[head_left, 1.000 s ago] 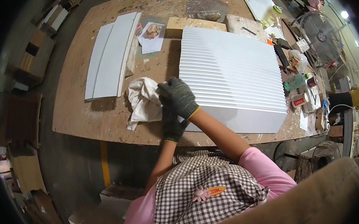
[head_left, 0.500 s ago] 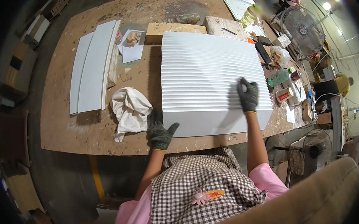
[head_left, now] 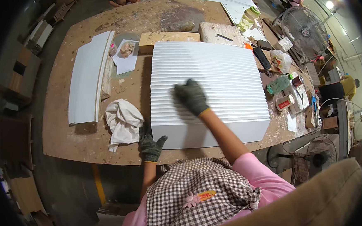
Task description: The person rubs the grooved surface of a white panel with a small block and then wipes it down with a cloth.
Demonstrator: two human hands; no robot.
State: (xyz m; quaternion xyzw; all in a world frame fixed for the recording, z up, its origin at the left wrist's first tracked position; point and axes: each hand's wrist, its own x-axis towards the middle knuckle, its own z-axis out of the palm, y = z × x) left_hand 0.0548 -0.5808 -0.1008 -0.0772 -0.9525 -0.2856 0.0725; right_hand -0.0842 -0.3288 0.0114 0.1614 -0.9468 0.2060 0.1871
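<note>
A white ribbed panel [head_left: 211, 69] with a flat grey front strip [head_left: 207, 135] lies on a worn wooden table [head_left: 69, 149]. My right hand [head_left: 191, 98], in a dark grey knit glove, is over the ribs left of the panel's middle. Its fingers are curled down, and whatever they may hold is hidden beneath. My left hand [head_left: 151, 148], gloved the same way, rests by the panel's front left corner with thumb and fingers apart. Just beyond it lies a crumpled white cloth [head_left: 123, 122].
White boards [head_left: 87, 77] are stacked at the table's left. Wooden blocks [head_left: 170, 38] stand behind the panel. Along the right are a green bottle [head_left: 278, 84], a paper cup [head_left: 285, 102] and a plastic bag [head_left: 281, 60]. A large fan [head_left: 304, 32] stands beyond; people are farther off.
My right hand has swept left across the ribs, from the panel's right side to left of its middle. My left hand stays by the front left corner. The whole view has shifted slightly.
</note>
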